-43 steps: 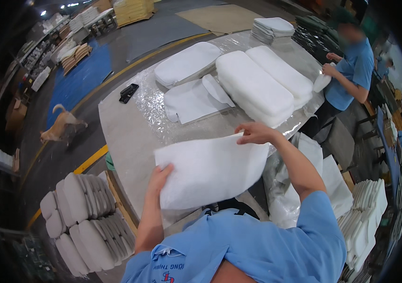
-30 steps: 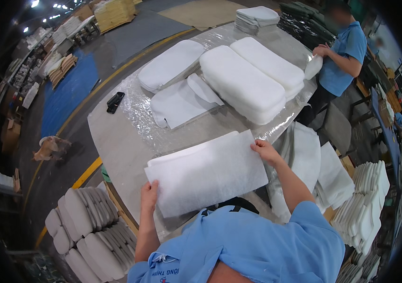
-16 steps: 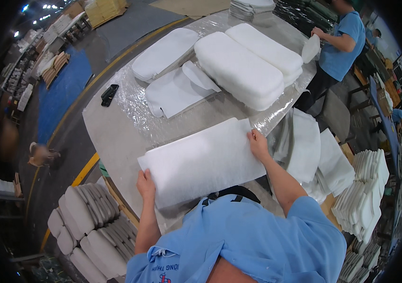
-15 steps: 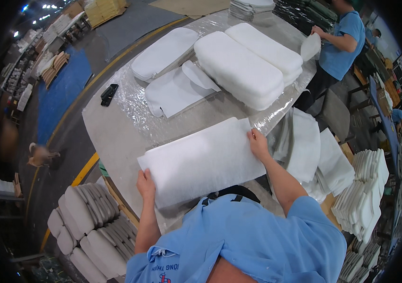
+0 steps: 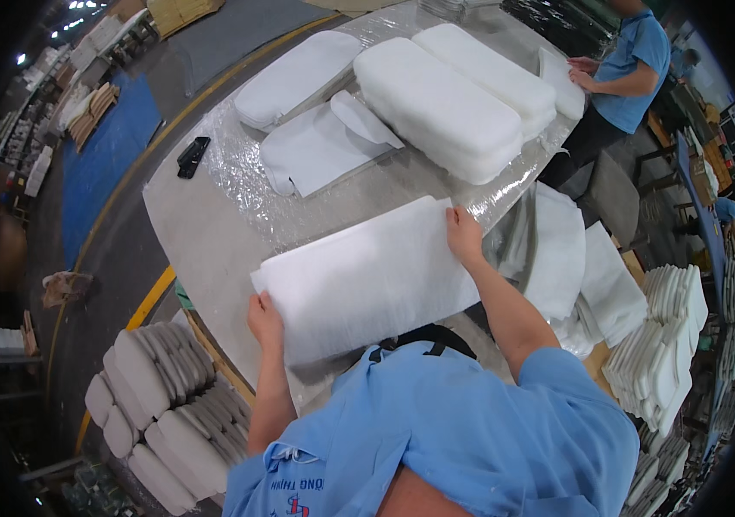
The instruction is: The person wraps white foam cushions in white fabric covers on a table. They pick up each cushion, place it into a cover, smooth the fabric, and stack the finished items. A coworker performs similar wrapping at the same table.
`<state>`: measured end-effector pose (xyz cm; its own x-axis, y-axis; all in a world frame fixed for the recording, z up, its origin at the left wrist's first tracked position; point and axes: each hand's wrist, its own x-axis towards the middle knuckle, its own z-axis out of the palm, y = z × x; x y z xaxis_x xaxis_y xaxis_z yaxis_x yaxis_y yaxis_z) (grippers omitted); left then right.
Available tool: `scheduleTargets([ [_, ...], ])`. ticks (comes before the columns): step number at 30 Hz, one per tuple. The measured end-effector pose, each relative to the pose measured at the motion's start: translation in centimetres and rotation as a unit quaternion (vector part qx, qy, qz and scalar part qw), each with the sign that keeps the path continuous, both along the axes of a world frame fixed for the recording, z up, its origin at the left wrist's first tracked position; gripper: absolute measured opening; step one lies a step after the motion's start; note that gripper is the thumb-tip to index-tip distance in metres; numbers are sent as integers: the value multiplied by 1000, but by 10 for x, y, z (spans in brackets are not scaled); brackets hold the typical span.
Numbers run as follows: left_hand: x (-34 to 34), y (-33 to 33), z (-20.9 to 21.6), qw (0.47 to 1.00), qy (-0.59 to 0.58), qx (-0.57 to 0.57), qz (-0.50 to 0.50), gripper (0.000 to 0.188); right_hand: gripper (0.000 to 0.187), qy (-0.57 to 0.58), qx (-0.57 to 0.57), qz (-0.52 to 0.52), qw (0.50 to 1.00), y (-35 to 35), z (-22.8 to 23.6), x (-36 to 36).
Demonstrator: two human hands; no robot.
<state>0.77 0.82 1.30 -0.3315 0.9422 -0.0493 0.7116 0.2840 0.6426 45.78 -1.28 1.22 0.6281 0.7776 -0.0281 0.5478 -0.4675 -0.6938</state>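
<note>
A folded white padding sheet (image 5: 359, 276) lies across the near part of the table, in front of my body. At its left end my left hand (image 5: 265, 319) grips the edge, thumb on top. The far right corner is pinched by my right hand (image 5: 463, 233). Beyond the sheet, a white fabric cover (image 5: 320, 159) with a folded-back flap rests on clear plastic film. Two thick stacks of white rounded pads, the nearer one (image 5: 436, 103) and the farther one (image 5: 484, 73), stand behind it on the right. Another pile of flat white pieces (image 5: 298, 77) sits at the far left.
A black handheld tool (image 5: 193, 158) lies by the table's left edge. Stacked grey-white pads (image 5: 165, 379) stand at lower left. White sheets (image 5: 557, 258) and more piled pads (image 5: 656, 345) are on the right. A co-worker in blue (image 5: 635, 69) handles a white piece at the far right corner.
The held sheet stays gripped at both ends; its right end now looks slightly shifted with my right hand. The view has tilted a little. The co-worker's hands moved closer together on the white piece.
</note>
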Motion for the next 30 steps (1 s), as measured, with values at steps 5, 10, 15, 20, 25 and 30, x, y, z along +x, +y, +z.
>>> scheduleTargets([
  [5, -5, -4, -9, 999, -19, 29, 7, 36, 34, 35, 18, -33, 999, -2, -13, 8],
  [10, -4, -1, -15, 999, -20, 31, 11, 35, 34, 85, 30, -56, 994, 3, -31, 15],
  [15, -7, 4, -21, 999, -50, 13, 4, 35, 34, 133, 14, -84, 987, 7, -49, 19],
  [20, -9, 13, -27, 995, -102, -16, -10, 35, 33, 121, -61, -56, 989, 15, -49, 24],
  [25, -11, 20, -13, 995, -41, -82, -23, 30, 29, 71, -75, -40, 994, 13, -33, 32],
  [30, -37, -2, 22, 998, 5, 38, 41, 31, 22, -9, 131, -95, 987, -12, 18, 31],
])
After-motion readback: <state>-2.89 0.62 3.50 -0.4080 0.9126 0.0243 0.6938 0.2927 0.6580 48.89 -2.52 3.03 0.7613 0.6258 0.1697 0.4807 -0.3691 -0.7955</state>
